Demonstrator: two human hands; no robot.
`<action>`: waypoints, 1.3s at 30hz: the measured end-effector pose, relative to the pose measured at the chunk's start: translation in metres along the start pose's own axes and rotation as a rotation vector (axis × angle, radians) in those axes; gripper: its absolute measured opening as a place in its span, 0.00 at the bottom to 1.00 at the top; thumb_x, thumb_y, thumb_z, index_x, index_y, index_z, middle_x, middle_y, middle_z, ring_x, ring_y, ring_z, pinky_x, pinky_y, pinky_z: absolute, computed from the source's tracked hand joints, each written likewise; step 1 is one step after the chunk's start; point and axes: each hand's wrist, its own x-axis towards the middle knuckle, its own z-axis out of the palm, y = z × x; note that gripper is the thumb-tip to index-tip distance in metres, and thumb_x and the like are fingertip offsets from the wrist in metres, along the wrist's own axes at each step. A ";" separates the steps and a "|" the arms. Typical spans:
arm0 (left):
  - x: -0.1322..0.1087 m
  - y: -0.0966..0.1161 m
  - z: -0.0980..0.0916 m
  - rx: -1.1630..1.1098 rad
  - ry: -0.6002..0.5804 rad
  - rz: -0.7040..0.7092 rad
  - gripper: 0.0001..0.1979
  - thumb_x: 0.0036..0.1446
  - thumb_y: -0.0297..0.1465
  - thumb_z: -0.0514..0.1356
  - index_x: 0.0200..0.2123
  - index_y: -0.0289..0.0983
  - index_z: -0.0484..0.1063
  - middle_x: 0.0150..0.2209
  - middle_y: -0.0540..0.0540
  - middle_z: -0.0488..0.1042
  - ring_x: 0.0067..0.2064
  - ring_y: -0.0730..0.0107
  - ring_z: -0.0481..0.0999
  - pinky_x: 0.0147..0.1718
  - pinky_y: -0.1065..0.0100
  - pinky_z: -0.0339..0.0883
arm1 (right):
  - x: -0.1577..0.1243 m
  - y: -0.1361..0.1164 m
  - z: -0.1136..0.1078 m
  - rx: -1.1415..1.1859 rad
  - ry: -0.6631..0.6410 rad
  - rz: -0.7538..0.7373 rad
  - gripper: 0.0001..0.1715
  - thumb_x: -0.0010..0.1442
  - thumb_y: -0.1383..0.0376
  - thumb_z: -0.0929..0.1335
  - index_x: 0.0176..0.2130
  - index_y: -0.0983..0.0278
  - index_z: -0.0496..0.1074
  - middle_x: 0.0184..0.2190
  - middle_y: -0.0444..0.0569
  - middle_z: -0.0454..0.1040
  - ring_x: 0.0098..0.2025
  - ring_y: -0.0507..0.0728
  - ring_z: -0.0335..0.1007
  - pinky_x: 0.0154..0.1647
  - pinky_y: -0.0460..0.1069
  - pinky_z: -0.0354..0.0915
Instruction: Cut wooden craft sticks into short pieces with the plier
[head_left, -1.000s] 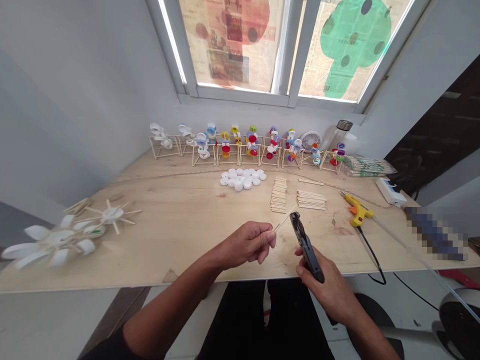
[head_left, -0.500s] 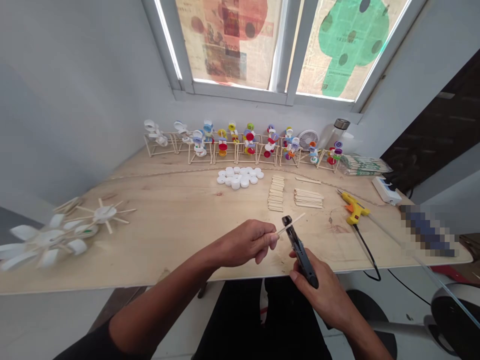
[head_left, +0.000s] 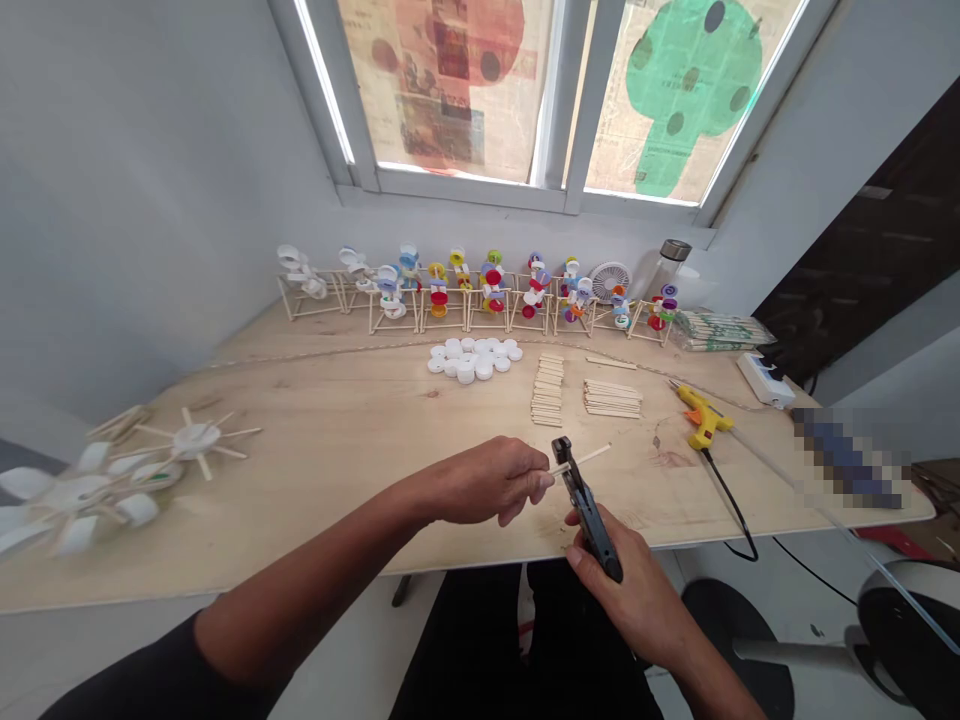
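Matt wood, shiny plastic

The craft stick (head_left: 581, 460) is bare pale wood, matt and smooth; the cutter (head_left: 589, 515) has a dark, faintly glossy body that looks like plastic. The plywood tabletop (head_left: 337, 450) is matt, its grain slightly rough. The white plastic bottle caps (head_left: 469, 360) look smooth, the glue gun (head_left: 701, 420) is shiny yellow plastic, and the sleeve (head_left: 161, 680) is matt black cloth
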 end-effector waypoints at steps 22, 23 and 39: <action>0.005 -0.002 -0.006 -0.093 -0.172 -0.031 0.17 0.57 0.41 0.48 0.24 0.36 0.63 0.14 0.54 0.63 0.18 0.78 0.58 0.19 0.76 0.54 | -0.001 0.000 0.006 -0.068 0.088 -0.023 0.09 0.54 0.64 0.63 0.38 0.61 0.65 0.26 0.43 0.70 0.29 0.55 0.66 0.31 0.47 0.57; 0.005 -0.002 -0.006 -0.096 -0.178 -0.033 0.17 0.57 0.42 0.47 0.24 0.36 0.63 0.14 0.54 0.63 0.18 0.78 0.58 0.19 0.76 0.54 | -0.002 0.001 0.007 -0.066 0.092 -0.028 0.09 0.54 0.64 0.64 0.38 0.61 0.65 0.27 0.43 0.70 0.30 0.55 0.66 0.31 0.47 0.57; 0.004 0.002 -0.004 -0.050 -0.201 -0.025 0.16 0.59 0.39 0.45 0.25 0.36 0.61 0.16 0.54 0.62 0.19 0.79 0.57 0.20 0.76 0.52 | -0.006 0.002 0.008 -0.109 0.144 -0.060 0.03 0.55 0.64 0.62 0.34 0.61 0.62 0.26 0.43 0.69 0.27 0.54 0.63 0.28 0.46 0.54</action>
